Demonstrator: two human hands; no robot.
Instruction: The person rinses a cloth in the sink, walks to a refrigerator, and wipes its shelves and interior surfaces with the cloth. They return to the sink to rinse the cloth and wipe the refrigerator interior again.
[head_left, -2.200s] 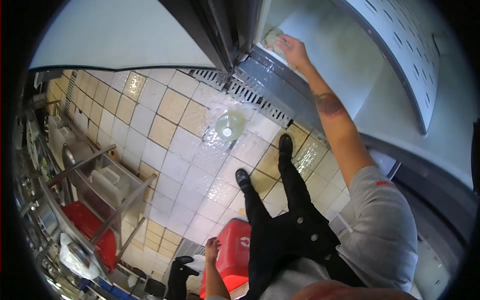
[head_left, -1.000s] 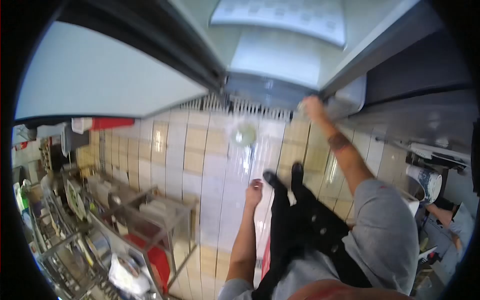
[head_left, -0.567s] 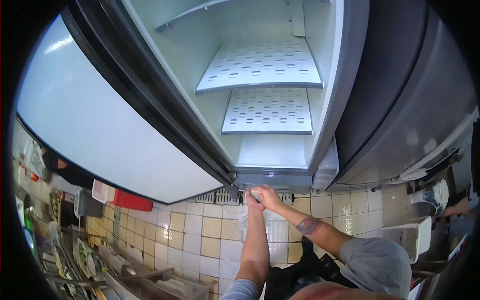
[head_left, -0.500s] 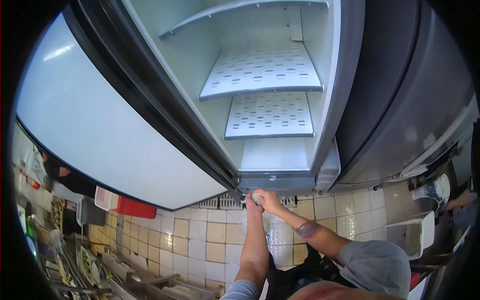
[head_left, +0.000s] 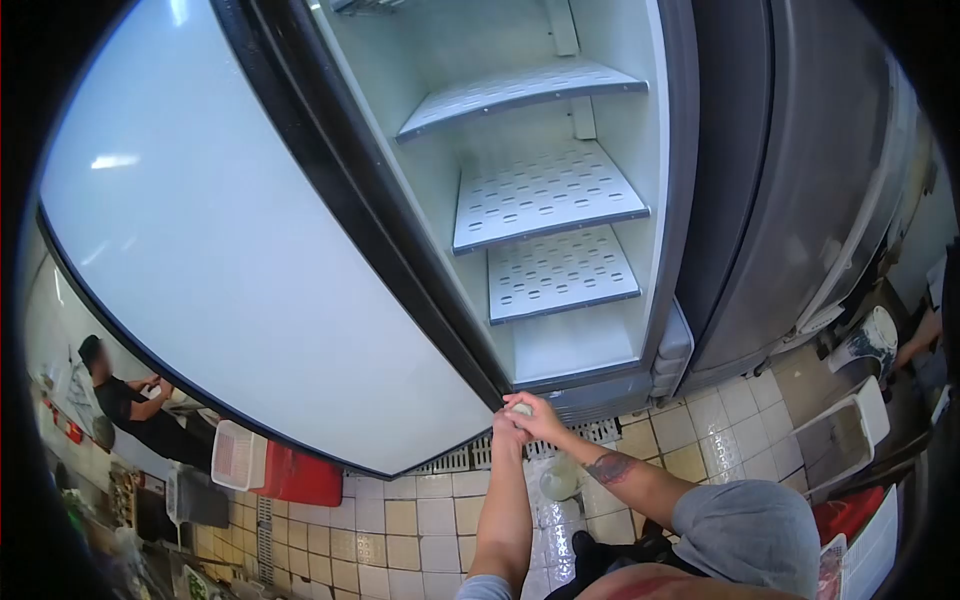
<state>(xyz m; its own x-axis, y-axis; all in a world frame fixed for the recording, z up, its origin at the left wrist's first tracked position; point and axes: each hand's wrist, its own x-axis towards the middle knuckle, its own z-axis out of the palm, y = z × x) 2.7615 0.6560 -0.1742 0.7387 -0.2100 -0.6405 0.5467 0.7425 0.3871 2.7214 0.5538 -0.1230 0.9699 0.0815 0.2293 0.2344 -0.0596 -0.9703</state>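
Both my hands meet around a pale cloth (head_left: pixel 521 409) in front of the cabinet's lower edge. My left hand (head_left: pixel 506 428) is closed on the cloth from below and the left. From the right, my right hand (head_left: pixel 540 416) wraps round it, fingers bent over the top. Behind them stands an open upright fridge with perforated white shelves (head_left: pixel 548 190) that hold nothing visible. Its white door (head_left: pixel 250 240) is swung open to the left. A translucent greenish container (head_left: pixel 560 480) sits on the wet floor, below my hands.
A floor drain grate (head_left: pixel 470 458) runs along the fridge base. Red crate (head_left: pixel 305 476) and white basket (head_left: pixel 238 455) lie beyond the door. A person in black (head_left: pixel 140 405) stands at far left. At right are a white bucket (head_left: pixel 870 340), a white bin (head_left: pixel 868 415) and another person's arm (head_left: pixel 922 338).
My right hand has left the fridge floor with the cloth, and my left hand has come up to join it. The view has tilted up, showing more shelves and the door.
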